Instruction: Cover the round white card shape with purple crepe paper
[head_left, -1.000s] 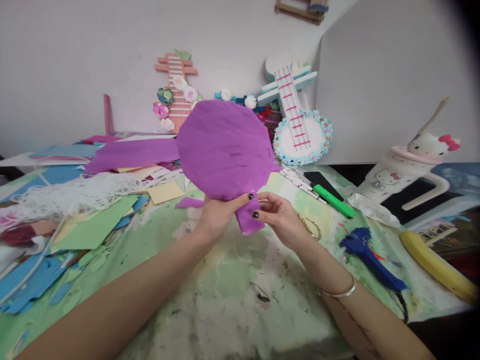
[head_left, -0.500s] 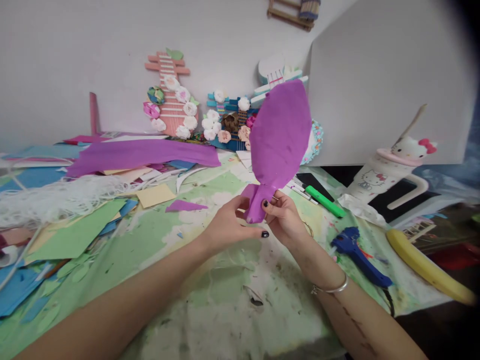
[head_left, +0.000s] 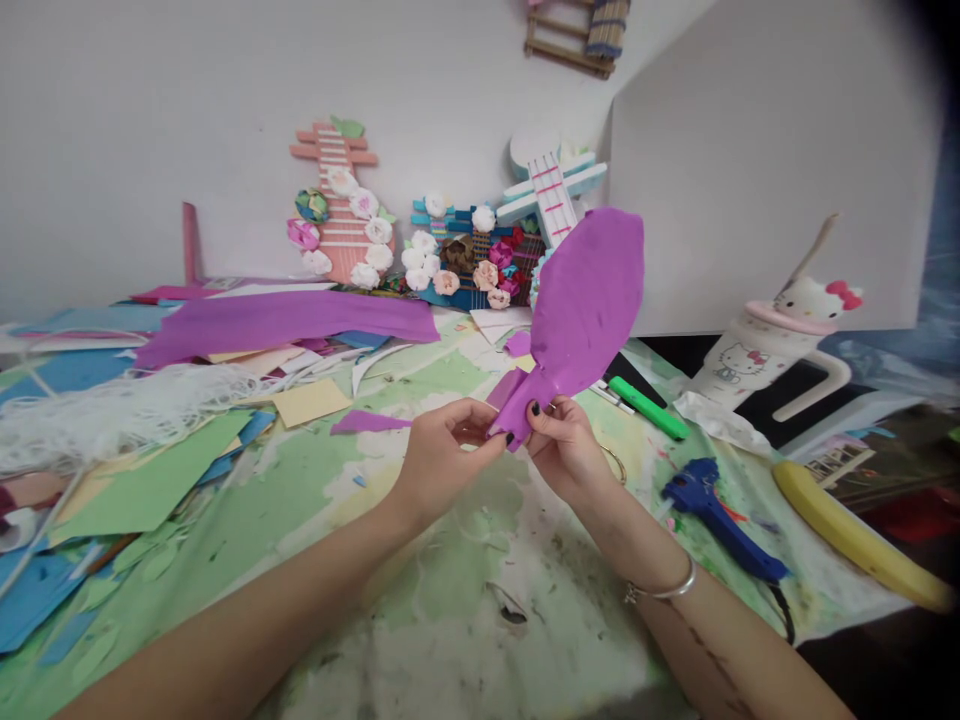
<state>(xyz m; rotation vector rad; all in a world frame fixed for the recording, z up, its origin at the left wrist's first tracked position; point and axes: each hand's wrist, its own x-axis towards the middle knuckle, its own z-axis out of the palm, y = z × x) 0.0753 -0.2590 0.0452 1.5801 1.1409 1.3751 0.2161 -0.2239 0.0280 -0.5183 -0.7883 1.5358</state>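
Note:
A purple leaf-shaped piece (head_left: 589,300) tilts up to the right over the middle of the table, its narrow folded base pointing down. My right hand (head_left: 564,445) pinches that base between thumb and fingers. On the other side of the base, my left hand (head_left: 448,455) has its thumb and fingers closed on the lower left edge of the folded part. Both hands show dark nails. A purple scrap (head_left: 369,422) lies on the table left of my left hand.
At the right are a green marker (head_left: 646,407), a blue glue gun (head_left: 724,520), a yellow banana-shaped object (head_left: 859,535) and a white cup (head_left: 739,355). Paper sheets (head_left: 150,480) and white string (head_left: 112,400) cover the left. Flowered guitar-shaped crafts (head_left: 349,235) stand behind.
The purple piece has tilted to the right and lowered. My left hand, spread beside the base before, has closed on its lower edge. My right hand keeps its pinch.

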